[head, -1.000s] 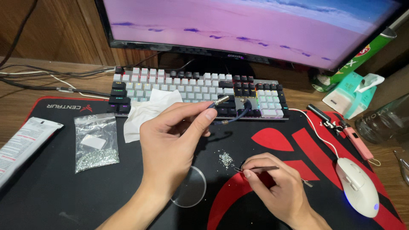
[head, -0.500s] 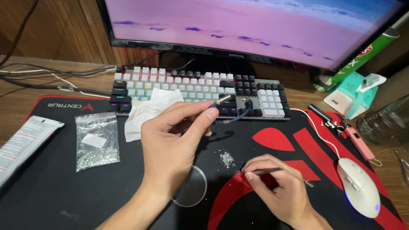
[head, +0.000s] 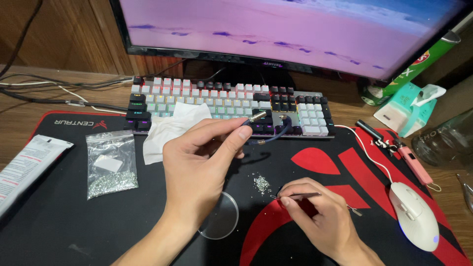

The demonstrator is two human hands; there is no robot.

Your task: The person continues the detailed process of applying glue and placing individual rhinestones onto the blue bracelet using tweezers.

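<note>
My left hand (head: 199, 165) is raised over the black and red desk mat (head: 59, 216), pinching a thin pen-like tool with a metal tip (head: 257, 117) and a dark cord looping from it. My right hand (head: 322, 219) rests on the mat and grips slim metal tweezers (head: 295, 196), their tips pointing left toward a small heap of tiny shiny stones (head: 261, 183). A clear round disc (head: 220, 216) lies on the mat, partly under my left wrist.
A keyboard (head: 226, 103) lies below a monitor (head: 295, 29). A crumpled white tissue (head: 170, 129), a clear bag of stones (head: 111, 165) and a white packet (head: 27, 165) lie at left. A white mouse (head: 414, 216), pink pen-like tool (head: 414, 165), teal box (head: 406, 108) and glass jar (head: 448, 140) are at right.
My right hand with the tweezers has shifted slightly on the mat near the heap of stones. My left hand holds the tool in nearly the same place.
</note>
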